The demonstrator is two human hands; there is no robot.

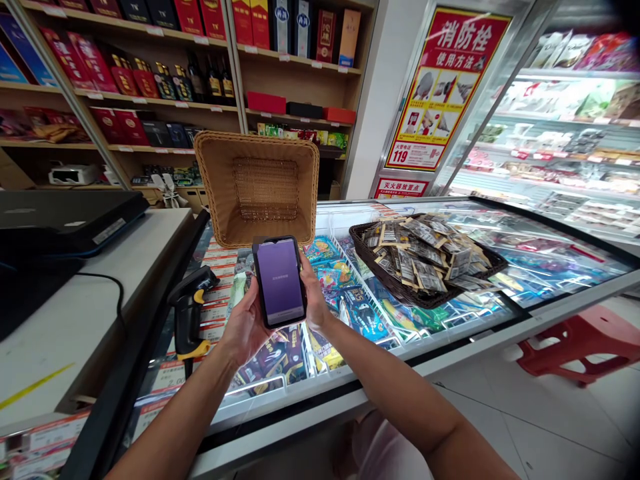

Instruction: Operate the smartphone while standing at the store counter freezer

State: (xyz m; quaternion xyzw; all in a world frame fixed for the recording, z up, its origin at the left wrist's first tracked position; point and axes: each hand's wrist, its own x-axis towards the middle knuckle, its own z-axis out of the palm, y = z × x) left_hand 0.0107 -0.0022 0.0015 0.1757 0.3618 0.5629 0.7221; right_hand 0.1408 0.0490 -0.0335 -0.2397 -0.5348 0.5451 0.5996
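Left hand and right hand both gripping a phone by its sides, screen lit purple, above a glass-topped freezer, wicker basket just beyond, scanner to the left.

Purple phone screen, apparently black-edged

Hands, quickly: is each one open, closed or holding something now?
Left hand: holding the phone by its left side.
Right hand: holding the same phone's right side.
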